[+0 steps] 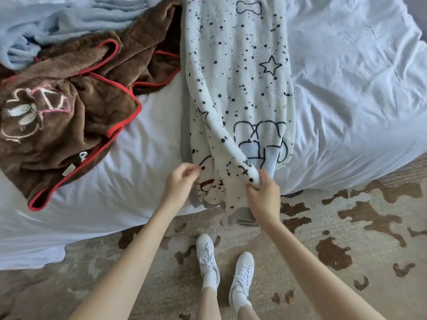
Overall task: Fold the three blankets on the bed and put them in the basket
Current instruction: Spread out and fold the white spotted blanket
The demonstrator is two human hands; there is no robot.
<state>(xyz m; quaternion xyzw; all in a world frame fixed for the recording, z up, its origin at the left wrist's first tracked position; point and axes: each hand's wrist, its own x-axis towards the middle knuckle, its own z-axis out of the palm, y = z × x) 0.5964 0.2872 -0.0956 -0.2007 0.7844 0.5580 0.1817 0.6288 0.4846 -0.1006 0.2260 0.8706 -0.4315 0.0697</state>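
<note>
A white blanket with black dots, stars and bone outlines (240, 84) lies lengthwise down the middle of the bed, folded into a long strip, its near end hanging over the bed's edge. My left hand (182, 181) pinches the strip's left near corner. My right hand (263, 192) grips a rolled fold of the same blanket at its right near edge. A brown blanket with red trim (76, 116) lies crumpled on the left of the bed. A pale blue blanket (57, 21) is bunched at the far left corner. No basket is in view.
The bed has a wrinkled white sheet (351, 93). A beige rug with brown patches (335, 250) covers the floor in front of the bed. My two feet in white sneakers (208, 257) stand on it close to the bed's edge.
</note>
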